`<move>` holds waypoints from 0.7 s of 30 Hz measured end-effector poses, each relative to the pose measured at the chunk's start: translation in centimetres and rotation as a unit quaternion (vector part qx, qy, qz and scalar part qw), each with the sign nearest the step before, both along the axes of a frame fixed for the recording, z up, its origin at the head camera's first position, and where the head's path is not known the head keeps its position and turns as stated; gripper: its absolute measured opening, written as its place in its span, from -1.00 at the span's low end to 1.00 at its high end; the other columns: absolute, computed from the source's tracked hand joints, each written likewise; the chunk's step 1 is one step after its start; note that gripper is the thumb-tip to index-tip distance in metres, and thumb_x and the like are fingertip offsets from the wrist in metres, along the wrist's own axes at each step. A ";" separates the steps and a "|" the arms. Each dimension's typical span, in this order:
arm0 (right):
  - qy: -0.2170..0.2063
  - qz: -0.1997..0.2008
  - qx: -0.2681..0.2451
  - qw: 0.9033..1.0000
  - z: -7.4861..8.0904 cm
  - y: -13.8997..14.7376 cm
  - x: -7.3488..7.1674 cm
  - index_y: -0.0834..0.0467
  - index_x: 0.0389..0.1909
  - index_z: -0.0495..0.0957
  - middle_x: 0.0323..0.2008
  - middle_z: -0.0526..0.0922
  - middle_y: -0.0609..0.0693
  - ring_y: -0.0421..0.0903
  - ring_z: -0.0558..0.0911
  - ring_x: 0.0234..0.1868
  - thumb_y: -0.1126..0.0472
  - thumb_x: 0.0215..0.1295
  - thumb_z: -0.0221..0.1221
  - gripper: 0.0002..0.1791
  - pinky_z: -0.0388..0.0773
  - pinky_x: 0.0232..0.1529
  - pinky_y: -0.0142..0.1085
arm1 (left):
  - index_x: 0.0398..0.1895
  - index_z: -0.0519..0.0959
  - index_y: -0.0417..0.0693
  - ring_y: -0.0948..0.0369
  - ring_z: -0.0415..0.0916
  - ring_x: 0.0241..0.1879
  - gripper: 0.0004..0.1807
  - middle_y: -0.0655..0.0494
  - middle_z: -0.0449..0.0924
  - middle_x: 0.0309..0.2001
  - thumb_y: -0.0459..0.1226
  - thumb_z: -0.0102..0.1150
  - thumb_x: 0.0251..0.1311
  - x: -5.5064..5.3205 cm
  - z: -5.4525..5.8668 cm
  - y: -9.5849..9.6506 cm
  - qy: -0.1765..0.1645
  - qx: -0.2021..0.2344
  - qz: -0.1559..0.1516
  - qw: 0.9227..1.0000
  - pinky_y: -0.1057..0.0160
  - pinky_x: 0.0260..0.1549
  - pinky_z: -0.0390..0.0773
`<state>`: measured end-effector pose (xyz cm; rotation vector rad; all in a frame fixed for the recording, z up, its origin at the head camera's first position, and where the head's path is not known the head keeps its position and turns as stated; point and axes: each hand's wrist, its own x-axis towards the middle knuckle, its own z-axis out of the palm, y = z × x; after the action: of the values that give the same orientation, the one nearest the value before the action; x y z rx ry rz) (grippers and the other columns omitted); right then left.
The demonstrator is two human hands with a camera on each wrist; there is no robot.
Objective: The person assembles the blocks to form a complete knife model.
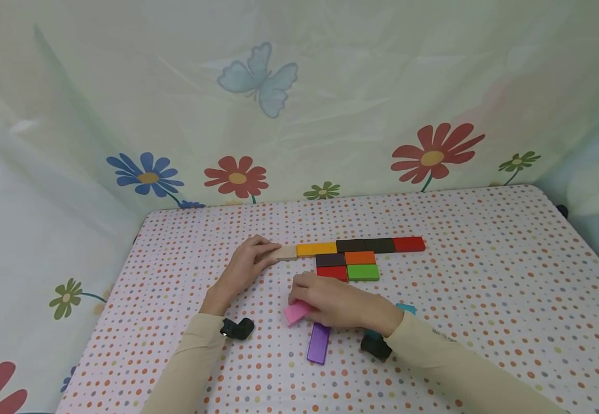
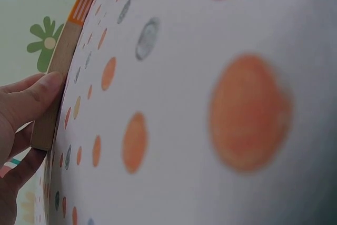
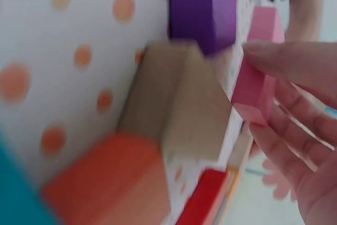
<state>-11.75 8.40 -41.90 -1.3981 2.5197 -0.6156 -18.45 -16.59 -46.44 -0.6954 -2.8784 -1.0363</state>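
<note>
My left hand (image 1: 242,267) pinches the plain wooden block (image 1: 287,253) at the left end of a row of flat blocks. In the left wrist view my thumb lies along this wooden block (image 2: 62,59), with a finger at its near end. Touching its other end is a yellow-orange block (image 1: 316,249). A pink block (image 1: 296,313) is gripped in my right hand (image 1: 338,302), tilted, in front of the row. The right wrist view shows the thumb on one side of the pink block (image 3: 255,85) and fingers on the other. A purple block (image 1: 318,344) lies just below that hand.
Two dark blocks (image 1: 365,246) and a red block (image 1: 409,244) continue the row rightward. Below sit a dark block (image 1: 330,260), orange block (image 1: 359,257), red block (image 1: 332,273) and green block (image 1: 363,272). My right forearm partly hides a teal block (image 1: 407,308). Another plain block (image 3: 158,93) lies beneath it.
</note>
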 end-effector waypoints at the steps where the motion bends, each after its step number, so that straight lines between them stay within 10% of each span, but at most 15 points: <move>1: 0.005 -0.014 -0.008 1.000 0.1 0.4 -0.1 0.13 -0.01 0.68 -0.07 0.53 -0.07 -0.18 0.50 -0.07 0.33 0.32 0.42 -0.74 0.59 -0.02 -0.37 | 0.24 0.70 -0.07 0.06 0.54 0.09 -0.62 -0.01 0.61 0.08 -0.29 0.35 0.39 0.0 0.0 0.0 0.001 0.000 0.000 1.000 0.03 0.08 0.57; 11: 0.034 -0.145 -0.030 0.988 0.0 4.5 -0.3 0.21 -0.02 0.71 -0.09 0.56 0.00 -0.13 0.55 -0.10 0.34 0.20 0.51 -0.67 0.67 -0.11 -0.34 | 0.25 0.69 -0.08 0.03 0.55 0.09 -0.61 -0.03 0.61 0.08 -0.30 0.35 0.37 0.0 0.0 0.0 0.005 -0.011 -0.001 1.000 0.02 0.10 0.58; 21: 0.049 -0.189 -0.011 0.981 -1.2 4.9 0.2 0.21 -0.04 0.74 -0.13 0.55 -0.01 -0.12 0.54 -0.10 0.32 0.12 0.57 -0.63 0.70 -0.07 -0.28 | 0.24 0.70 -0.09 0.05 0.54 0.08 -0.62 -0.01 0.61 0.07 -0.30 0.35 0.38 0.1 0.1 0.1 0.007 -0.002 -0.002 1.000 0.03 0.07 0.58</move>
<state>-11.53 13.31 -43.08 -0.9774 2.8931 -0.6529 -18.32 -16.49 -46.38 -0.7072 -2.8690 -1.0217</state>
